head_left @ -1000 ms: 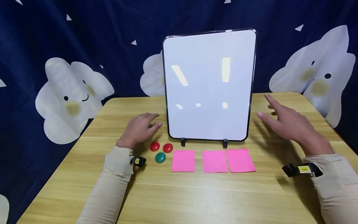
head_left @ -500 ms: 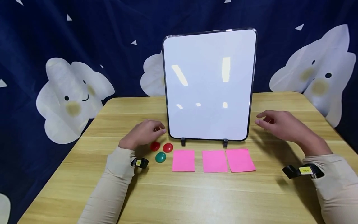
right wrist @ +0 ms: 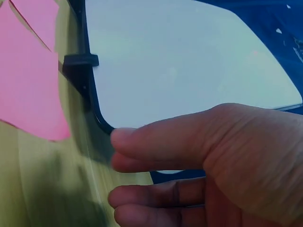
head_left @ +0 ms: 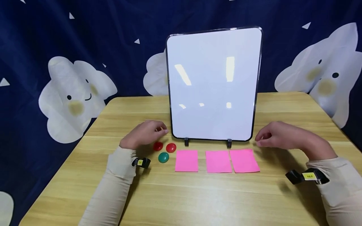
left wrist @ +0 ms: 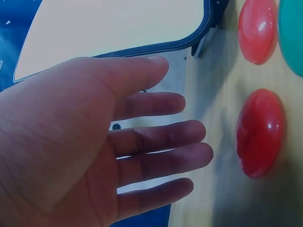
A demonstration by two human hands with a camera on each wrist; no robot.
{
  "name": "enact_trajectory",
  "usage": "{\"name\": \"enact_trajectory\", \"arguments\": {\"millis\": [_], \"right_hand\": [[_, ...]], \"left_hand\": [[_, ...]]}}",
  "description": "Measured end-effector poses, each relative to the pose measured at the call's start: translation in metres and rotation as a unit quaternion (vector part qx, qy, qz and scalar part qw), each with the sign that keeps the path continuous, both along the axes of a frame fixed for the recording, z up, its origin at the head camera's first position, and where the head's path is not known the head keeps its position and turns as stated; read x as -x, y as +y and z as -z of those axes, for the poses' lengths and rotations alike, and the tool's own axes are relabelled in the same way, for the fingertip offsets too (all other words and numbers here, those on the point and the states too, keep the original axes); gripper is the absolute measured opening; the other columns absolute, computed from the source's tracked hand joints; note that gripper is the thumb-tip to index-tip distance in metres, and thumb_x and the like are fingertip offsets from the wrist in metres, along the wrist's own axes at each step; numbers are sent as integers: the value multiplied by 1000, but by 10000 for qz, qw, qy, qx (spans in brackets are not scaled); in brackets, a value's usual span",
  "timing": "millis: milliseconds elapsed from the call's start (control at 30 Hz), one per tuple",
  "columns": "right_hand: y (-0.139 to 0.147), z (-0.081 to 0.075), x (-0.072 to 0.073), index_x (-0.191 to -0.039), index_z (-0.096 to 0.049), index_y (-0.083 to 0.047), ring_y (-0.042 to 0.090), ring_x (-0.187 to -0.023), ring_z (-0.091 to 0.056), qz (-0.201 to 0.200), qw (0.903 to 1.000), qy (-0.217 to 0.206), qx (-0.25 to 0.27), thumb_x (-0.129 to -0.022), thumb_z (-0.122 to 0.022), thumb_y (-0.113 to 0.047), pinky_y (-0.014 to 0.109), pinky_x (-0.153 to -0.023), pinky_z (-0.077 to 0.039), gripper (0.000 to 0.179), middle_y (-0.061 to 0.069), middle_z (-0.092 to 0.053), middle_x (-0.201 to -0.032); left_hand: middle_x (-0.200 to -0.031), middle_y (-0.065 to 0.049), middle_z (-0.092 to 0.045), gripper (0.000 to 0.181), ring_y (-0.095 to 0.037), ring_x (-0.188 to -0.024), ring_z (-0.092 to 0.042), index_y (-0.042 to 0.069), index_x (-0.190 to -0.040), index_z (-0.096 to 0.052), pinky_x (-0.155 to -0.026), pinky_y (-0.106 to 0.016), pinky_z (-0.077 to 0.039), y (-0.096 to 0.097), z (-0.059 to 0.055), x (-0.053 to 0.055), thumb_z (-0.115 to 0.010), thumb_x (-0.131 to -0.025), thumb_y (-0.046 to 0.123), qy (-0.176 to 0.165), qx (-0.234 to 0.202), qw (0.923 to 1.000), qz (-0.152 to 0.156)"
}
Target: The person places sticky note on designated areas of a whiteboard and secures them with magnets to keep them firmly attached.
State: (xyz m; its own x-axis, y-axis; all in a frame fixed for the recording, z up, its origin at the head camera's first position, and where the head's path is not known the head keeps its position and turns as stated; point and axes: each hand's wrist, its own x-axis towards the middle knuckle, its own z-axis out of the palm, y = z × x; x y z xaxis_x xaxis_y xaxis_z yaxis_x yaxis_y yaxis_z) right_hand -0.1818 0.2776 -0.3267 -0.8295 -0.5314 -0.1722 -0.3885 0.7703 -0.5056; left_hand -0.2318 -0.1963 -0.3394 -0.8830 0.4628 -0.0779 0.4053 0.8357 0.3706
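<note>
My left hand [head_left: 145,134] is just left of the whiteboard [head_left: 212,84], its fingers extended and slightly spread in the left wrist view, holding nothing. Two red round magnet-like discs, one at the back left [head_left: 158,146] and one beside it [head_left: 171,147], lie just in front of it with a green disc [head_left: 163,157]. My right hand [head_left: 282,136] hovers by the board's lower right corner, fingers loosely bent, thumb near the index finger, nothing in it. Three pink sticky notes, left [head_left: 186,160], middle [head_left: 218,161] and right [head_left: 244,160], lie in a row before the board.
The whiteboard stands upright on small black feet [head_left: 229,143] on the wooden table [head_left: 198,197]. A dark blue curtain [head_left: 127,69] with cloud faces hangs behind the table.
My right hand has come down and nearer the right sticky note, its fingers bending more. My left hand has shifted slightly right, then stayed. The notes and discs lie where they were.
</note>
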Motion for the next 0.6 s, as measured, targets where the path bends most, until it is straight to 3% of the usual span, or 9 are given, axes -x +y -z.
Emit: {"name": "enact_trajectory", "arguments": {"millis": [67, 267, 600], "right_hand": [[-3, 0, -2, -105, -77, -11, 7, -78, -56, -81, 9999, -146, 24, -90, -75, -26, 26, -69, -48, 21, -9, -68, -90], [-12, 4, -4, -112, -73, -13, 12, -71, -52, -184, 9975, -667, -111, -87, -78, -30, 28, -63, -44, 31, -5, -60, -81], [-28, 6, -8, -108, -71, -17, 13, -70, -50, -274, 9972, -528, -462, -87, -79, -30, 30, -61, -42, 26, -3, -56, -80]], "left_hand": [[-101, 0, -70, 31, -18, -92, -63, 13, -113, -72, -86, -39, -53, 0, 0, 0, -58, -101, 37, -23, 7, 10000, -6], [-101, -1, -70, 31, -19, -92, -63, 12, -114, -72, -86, -39, -53, -3, 1, 1, -59, -101, 36, -68, -9, 10000, -62], [-97, 2, -70, 28, -17, -87, -62, 13, -111, -74, -84, -38, -52, -1, 2, 0, -60, -100, 34, -147, 47, 9999, 6]]}}
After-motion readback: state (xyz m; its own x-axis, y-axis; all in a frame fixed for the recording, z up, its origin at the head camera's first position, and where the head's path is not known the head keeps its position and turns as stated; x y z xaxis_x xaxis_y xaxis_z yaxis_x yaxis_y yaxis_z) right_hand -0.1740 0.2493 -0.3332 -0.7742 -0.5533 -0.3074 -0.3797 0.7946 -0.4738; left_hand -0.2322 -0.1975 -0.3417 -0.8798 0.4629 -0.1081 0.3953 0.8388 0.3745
